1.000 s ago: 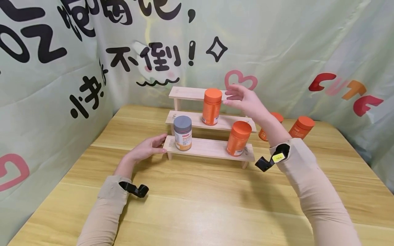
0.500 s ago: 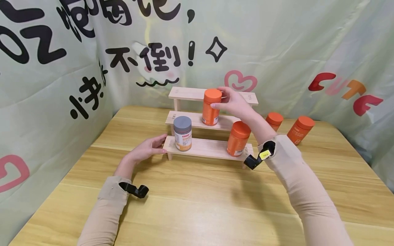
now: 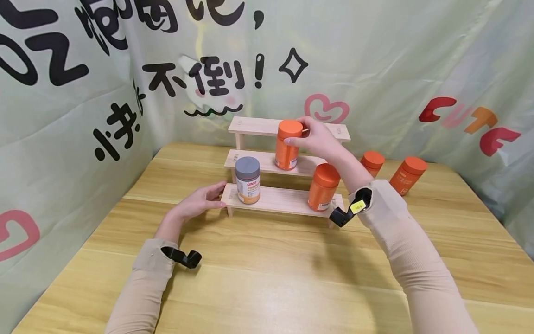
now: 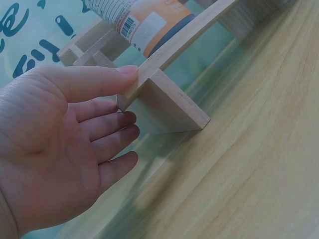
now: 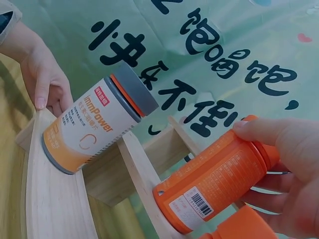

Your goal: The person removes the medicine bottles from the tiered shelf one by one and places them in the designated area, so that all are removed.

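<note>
Since 1 s ago, my R grip had moved: it'd been just R of the mid-tier jar w/ a gap btwn, then came in & took hold. Now it was pinching that orange jar near the top, thumb on the front just under the lid, other fingers round the back. Jar was upright on the stand's mid tier, approx. halfway along.

My L grip hadn't budged: pinching the L end of the bottom tier, thumb on the front edge, fingers behind.

Bottom tier also held the grey-lid jar near my L grip, white/orange label w/ "immPower" readable in the R wrist view, & the lower orange jar near the R end. On the counter, R of the stand, were a half-hidden orange jar, partly behind my R forearm, & a far-R orange jar. Black cams sat on both beige sleeves. Pale backdrop behind had big black characters, pink hearts & multicolored "CUTE" lettering.
</note>
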`<state>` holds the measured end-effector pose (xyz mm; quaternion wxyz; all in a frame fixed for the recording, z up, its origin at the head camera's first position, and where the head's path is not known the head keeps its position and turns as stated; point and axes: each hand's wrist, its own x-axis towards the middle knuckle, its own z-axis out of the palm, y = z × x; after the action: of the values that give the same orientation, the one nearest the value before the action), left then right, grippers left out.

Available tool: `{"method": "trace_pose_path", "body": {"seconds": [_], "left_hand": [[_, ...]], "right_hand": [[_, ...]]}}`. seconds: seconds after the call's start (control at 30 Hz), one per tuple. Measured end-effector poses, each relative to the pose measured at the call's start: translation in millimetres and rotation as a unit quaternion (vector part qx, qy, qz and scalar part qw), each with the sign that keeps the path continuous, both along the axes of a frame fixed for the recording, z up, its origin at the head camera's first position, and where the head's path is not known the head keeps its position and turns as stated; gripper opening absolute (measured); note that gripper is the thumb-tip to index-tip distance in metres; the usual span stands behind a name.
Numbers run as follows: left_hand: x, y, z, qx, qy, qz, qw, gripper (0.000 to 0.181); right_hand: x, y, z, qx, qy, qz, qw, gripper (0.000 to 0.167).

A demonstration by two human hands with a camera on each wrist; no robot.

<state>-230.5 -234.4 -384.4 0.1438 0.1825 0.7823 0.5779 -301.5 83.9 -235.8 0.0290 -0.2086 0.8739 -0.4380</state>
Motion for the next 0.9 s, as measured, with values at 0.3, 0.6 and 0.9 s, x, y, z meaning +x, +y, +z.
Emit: {"method": "trace_pose_path", "body": {"seconds": [0.3,0.6,0.9], "left_hand": [[0.8,-0.6,0.7,0.001,0.0,-0.003,1.0,0.073],[-0.2,-0.7,0.0,-0.007,0.004,0.0,1.0,0.074],[-0.5,-0.3,0.4,-0.02,0.014,0.003,0.9997,0.075]], "right_hand": [[1.2,12.9,1.5,0.023,0.011,-0.026,0.9993,0.056],[2.9,35.7,3.4,0.037,0.022,-0.035,0.9984,0.058],[11.7,58.0,8.9,0.03,0.021,-0.048,0.9981,0.06]]}}
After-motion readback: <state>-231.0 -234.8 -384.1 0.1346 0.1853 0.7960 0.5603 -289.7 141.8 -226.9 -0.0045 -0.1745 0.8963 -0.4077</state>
